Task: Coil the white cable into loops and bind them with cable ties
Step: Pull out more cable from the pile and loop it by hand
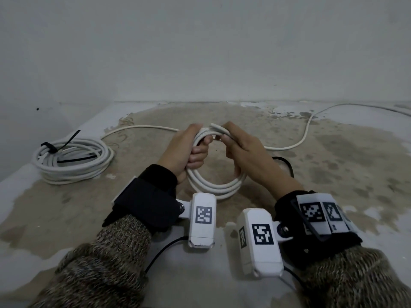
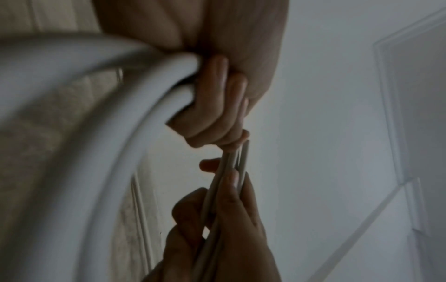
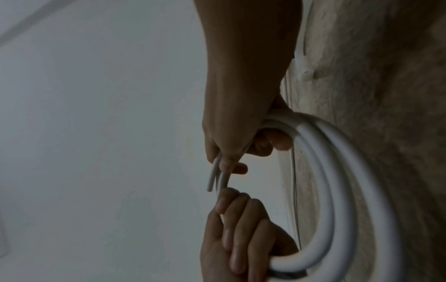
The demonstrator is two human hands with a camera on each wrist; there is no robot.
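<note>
A small coil of white cable (image 1: 219, 187) hangs upright between my hands above the floor. My left hand (image 1: 196, 155) grips the coil's left side, fingers curled round the strands (image 2: 115, 133). My right hand (image 1: 231, 142) holds the top right of the coil, with the strands (image 3: 337, 171) passing through its fingers. A short cut end of the cable (image 1: 215, 126) sticks out at the top between the hands. In the right wrist view the left hand (image 3: 236, 238) shows below, wrapped round the loops.
A larger white coil (image 1: 71, 162) bound with black cable ties (image 1: 66, 141) lies at the left on the worn floor (image 1: 333, 174). Loose white cable (image 1: 308, 127) trails to the far right, and another length (image 1: 142, 127) runs left. A wall stands close behind.
</note>
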